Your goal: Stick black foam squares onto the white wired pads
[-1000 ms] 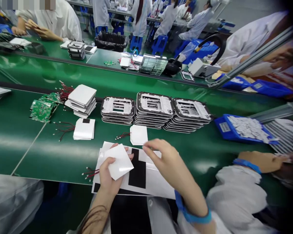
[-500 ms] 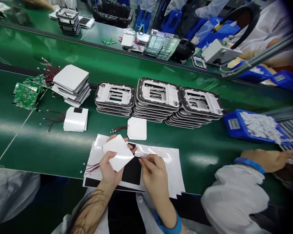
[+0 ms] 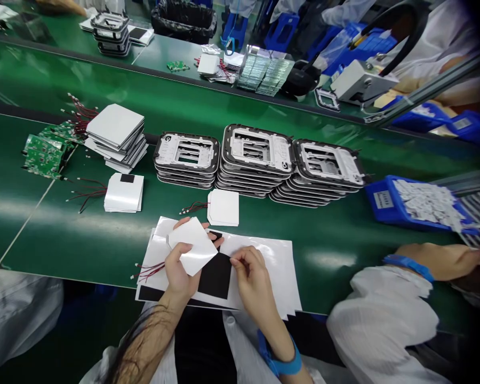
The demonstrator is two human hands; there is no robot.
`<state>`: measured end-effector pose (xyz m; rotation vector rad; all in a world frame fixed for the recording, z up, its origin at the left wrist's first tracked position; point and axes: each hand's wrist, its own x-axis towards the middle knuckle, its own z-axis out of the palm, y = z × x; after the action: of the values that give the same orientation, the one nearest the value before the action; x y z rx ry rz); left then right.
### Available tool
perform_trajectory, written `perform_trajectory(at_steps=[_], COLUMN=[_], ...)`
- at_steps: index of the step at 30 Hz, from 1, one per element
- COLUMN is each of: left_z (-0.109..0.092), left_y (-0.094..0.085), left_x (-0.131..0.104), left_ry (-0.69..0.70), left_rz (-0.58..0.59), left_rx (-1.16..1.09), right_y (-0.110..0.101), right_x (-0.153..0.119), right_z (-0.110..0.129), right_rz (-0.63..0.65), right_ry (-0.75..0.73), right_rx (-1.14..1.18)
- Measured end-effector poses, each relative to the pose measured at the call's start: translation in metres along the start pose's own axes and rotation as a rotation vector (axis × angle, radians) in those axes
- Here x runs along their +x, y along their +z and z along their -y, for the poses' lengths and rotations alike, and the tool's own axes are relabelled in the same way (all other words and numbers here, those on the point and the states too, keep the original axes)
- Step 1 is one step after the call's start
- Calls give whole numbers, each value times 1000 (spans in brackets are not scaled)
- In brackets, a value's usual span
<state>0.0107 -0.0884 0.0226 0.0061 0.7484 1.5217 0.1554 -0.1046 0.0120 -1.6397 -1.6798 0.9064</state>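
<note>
Green conveyor belting filled the view. At 12 o'clock from the hands stood three stacks of grey frames; at 10 o'clock, a pile of white squares. Glossy liner sheets lay beneath the hands, carrying a black patch. The left hand gripped a white square pad by its edges, tilted above the sheets. The right hand, at 3 o'clock, pinched thumb and forefinger together at the patch's edge.
</note>
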Motion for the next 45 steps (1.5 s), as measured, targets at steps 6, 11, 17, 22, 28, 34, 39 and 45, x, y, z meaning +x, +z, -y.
perform_trajectory(at_steps=[6, 11, 17, 22, 28, 34, 39, 45], left_z=[0, -2, -7, -14, -21, -24, -25, -27], left_y=[0, 1, 6, 13, 17, 15, 14, 16], left_x=[1, 0, -11, -37, -59, -67, -70, -73], left_ry=[2, -4, -170, -254, -232, -236, -264, -222], left_rz=[9, 33, 207, 457, 475, 502, 471, 420], left_rx=[24, 30, 89, 44, 100, 106, 169, 277], right_y=[-3, -18, -55, -73, -71, -60, -59, -56], right_x=[-1, 6, 10, -3, -21, -28, -25, -24], right_z=[-7, -17, 1, 56, 97, 104, 105, 101], right_rz=[14, -84, -127, -101, 46, -13, -30, -52], right_ry=[6, 90, 153, -6, -113, 87, 160, 161], right_rx=[119, 261, 410, 462, 436, 542, 570, 566])
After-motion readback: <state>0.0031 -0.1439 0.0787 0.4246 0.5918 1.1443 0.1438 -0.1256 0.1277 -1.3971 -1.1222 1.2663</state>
